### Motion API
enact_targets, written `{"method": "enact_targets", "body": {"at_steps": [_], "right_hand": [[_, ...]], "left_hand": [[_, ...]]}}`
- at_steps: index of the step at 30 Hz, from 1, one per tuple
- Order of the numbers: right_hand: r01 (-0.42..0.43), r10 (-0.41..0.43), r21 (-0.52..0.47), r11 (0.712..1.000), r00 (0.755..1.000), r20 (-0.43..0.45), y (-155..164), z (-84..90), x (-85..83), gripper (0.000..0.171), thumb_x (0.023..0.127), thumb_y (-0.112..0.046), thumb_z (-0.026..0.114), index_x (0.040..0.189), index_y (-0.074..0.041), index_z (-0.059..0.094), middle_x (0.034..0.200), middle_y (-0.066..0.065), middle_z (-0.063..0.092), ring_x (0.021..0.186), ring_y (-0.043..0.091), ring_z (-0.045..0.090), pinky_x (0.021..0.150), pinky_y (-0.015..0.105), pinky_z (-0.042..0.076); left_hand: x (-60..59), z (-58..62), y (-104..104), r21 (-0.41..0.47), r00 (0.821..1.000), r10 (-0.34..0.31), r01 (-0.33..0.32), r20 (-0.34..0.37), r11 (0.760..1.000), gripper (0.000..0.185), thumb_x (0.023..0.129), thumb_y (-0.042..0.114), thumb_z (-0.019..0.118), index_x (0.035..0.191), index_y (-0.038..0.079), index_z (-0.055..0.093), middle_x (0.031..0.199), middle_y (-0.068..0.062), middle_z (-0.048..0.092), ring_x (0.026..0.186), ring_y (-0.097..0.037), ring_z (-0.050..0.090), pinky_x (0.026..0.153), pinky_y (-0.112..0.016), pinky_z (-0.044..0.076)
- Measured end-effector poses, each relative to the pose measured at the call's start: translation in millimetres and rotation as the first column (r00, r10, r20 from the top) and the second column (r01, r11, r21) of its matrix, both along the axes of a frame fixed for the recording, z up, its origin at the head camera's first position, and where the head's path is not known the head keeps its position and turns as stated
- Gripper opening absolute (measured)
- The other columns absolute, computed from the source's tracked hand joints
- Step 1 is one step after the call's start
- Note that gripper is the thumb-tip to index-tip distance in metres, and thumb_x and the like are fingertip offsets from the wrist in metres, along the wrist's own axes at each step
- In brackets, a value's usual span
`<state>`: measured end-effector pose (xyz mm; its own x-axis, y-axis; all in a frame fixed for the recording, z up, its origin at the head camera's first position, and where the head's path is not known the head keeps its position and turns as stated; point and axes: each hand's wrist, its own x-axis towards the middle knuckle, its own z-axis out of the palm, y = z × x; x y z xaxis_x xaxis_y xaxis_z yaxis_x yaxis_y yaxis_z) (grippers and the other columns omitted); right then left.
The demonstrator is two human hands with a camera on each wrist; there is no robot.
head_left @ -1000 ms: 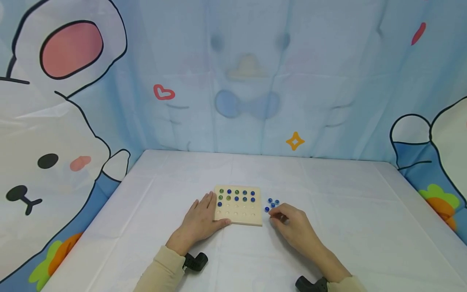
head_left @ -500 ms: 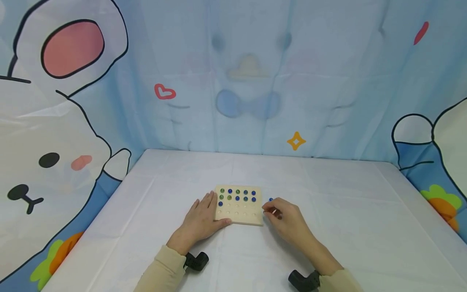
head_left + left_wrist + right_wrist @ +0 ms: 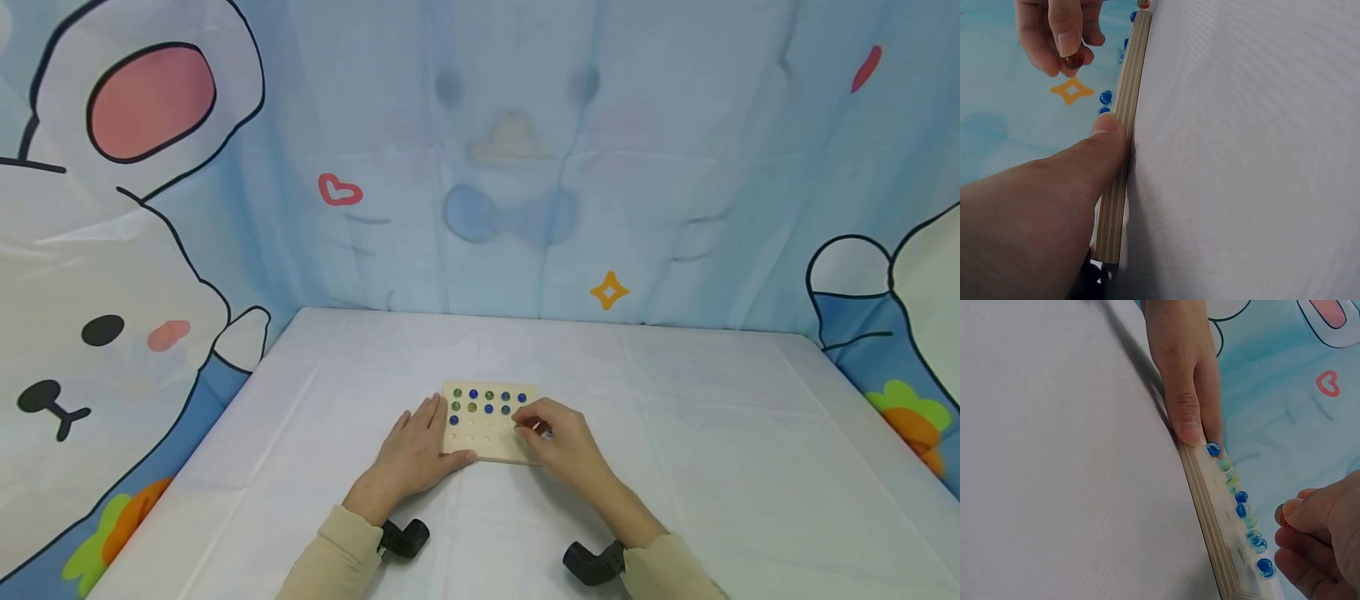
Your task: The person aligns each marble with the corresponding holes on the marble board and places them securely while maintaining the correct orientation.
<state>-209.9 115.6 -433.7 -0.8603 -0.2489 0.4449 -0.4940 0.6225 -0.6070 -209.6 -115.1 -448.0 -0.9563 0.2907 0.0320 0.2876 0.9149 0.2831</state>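
My left hand [image 3: 411,450] lies with straight fingers along the left edge of a pale wooden board [image 3: 480,442], its thumb resting on the near edge. Rows of shallow dimples cover the board. Blue and green glass marbles [image 3: 489,408] fill the two far rows, and a single blue marble [image 3: 454,420] sits at the left of the third. Over the board's right side, my right hand [image 3: 566,446] pinches a dark reddish marble [image 3: 1074,60] between thumb and fingertips. In the left wrist view that marble hangs clear of the board's surface.
A bit of blue [image 3: 548,434] shows through my right hand's fingers, where loose marbles lie beside the board. A white cloth [image 3: 712,450] covers the table. Behind it hangs a light blue cartoon curtain [image 3: 675,167]. Each wrist wears a black camera mount [image 3: 405,538].
My right hand has moved left from the loose blue marbles to above the board's right side, covering part of it. My left hand has stayed in place on the board.
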Motion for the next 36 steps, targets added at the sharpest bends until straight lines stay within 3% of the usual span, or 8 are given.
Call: {"method": "enact_targets", "body": {"at_steps": [23, 36], "right_hand": [[-0.084, 0.088, -0.058, 0.995, 0.994, 0.061, -49, -9.3, -23.0, 0.012, 0.085, 0.005, 0.071, 0.094, -0.004, 0.073, 0.090, 0.003, 0.071, 0.081, 0.012, 0.063, 0.074, 0.024, 0.056], [-0.028, 0.029, -0.019, 0.999, 0.999, 0.037, -65, -18.2, -29.1, 0.013, 0.083, 0.003, 0.075, 0.089, -0.009, 0.070, 0.083, -0.001, 0.068, 0.073, 0.007, 0.057, 0.066, 0.021, 0.050]], "left_hand": [[-1.4, 0.0, -1, -0.019, 1.000, -0.016, 0.016, -0.014, 1.000, 0.097, 0.092, 0.065, 0.054, 0.154, -0.004, 0.026, 0.161, -0.020, 0.029, 0.150, -0.033, 0.029, 0.121, -0.054, 0.028], [-2.4, 0.5, -1, -0.032, 1.000, -0.011, 0.011, -0.018, 0.999, 0.098, 0.092, 0.065, 0.055, 0.155, -0.003, 0.025, 0.161, -0.019, 0.029, 0.150, -0.033, 0.029, 0.121, -0.054, 0.028]]}}
